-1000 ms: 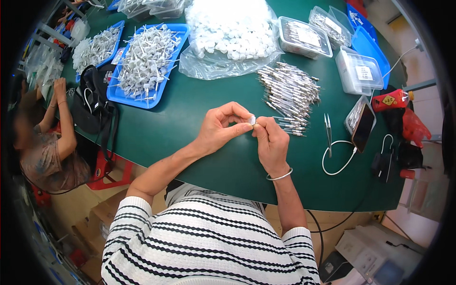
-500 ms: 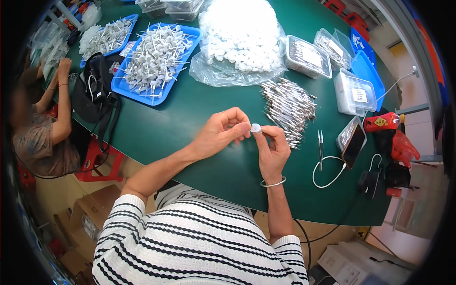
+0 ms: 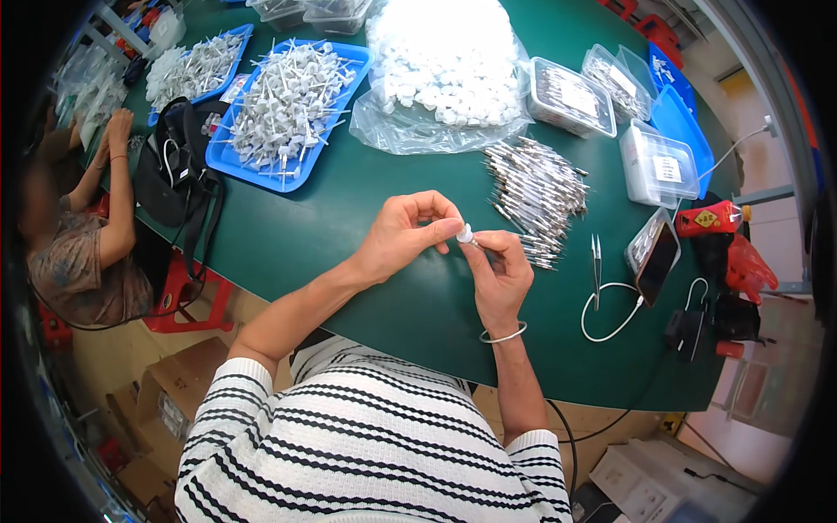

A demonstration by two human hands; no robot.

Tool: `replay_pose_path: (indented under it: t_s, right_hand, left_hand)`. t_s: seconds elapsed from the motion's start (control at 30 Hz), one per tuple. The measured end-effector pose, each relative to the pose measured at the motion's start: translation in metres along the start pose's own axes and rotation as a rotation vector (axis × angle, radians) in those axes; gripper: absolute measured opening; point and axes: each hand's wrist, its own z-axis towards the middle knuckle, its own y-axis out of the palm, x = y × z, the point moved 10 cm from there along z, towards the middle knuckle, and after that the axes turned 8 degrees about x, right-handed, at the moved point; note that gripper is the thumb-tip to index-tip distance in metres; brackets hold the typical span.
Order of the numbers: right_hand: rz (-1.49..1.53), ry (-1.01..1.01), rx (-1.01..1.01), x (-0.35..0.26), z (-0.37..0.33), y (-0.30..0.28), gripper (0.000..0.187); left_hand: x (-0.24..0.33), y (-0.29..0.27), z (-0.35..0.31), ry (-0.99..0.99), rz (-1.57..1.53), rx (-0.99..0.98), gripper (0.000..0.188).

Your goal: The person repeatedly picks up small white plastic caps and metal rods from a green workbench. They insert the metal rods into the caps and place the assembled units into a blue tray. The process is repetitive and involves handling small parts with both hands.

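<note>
Head view: the left hand (image 3: 405,235) and the right hand (image 3: 499,270) meet above the green tabletop (image 3: 410,322), in front of the person's striped knit top (image 3: 366,427). A small white rounded plastic cap (image 3: 466,234) sits between the two sets of fingertips, off the table. Right thumb and forefinger pinch it from its right side; left thumb and forefinger come together at its left side, touching or nearly so, and I can't tell whether they grip it. Whether a rod is seated in the cap is too small to make out. Handling, as a judgement: pinch lightly with pads only, keep the cap's axis lined up between the hands, push or turn straight, no sideways load, since so small a smooth part probably slips or tilts easily. Low over the table seems best, so a dropped part lands close. Near the right hand lies a heap of thin silvery metal-and-clear rods (image 3: 540,196); beyond, a clear plastic bag heaped with white caps (image 3: 453,96). Blue rectangular plastic tray (image 3: 356,54) of white-headed stems is farther left. Silver metal tweezers (image 3: 596,270) lie to the right, untouched, apart from both hands.
</note>
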Motion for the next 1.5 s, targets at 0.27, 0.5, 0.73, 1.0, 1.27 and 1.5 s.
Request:
replay_pose_path:
  t_s: [0.27,0.5,0.73,1.0,1.27,1.5]
  right_hand:
    - [0.22,0.239,-0.07,0.017,-0.011,0.01,0.014]
    - [0.186,0.311,-0.213,0.016,-0.015,0.023,0.026]
    - [-0.608,-0.077,0.028,-0.013,0.042,-0.06,0.006]
    - [-0.957,-0.415,-0.116,-0.004,0.041,-0.031,0.008]
    - [-1.057,-0.404,-0.176,0.009,0.046,-0.011,0.009]
    - [-0.659,-0.341,-0.009,-0.022,0.046,-0.028,0.009]
  left_hand:
    - [-0.019,0.004,-0.007,-0.2,-0.162,-0.11,0.018]
    - [-0.012,-0.024,-0.022,-0.184,-0.279,-0.047,0.015]
    - [0.139,-0.194,-0.075,0.582,0.857,0.887,0.007]
    - [0.139,-0.187,-0.063,0.685,1.602,0.836,0.008]
    - [0.131,-0.062,-0.012,0.888,1.215,0.403,0.012]
    - [0.063,-0.021,0.107,0.918,1.328,0.219,0.009]
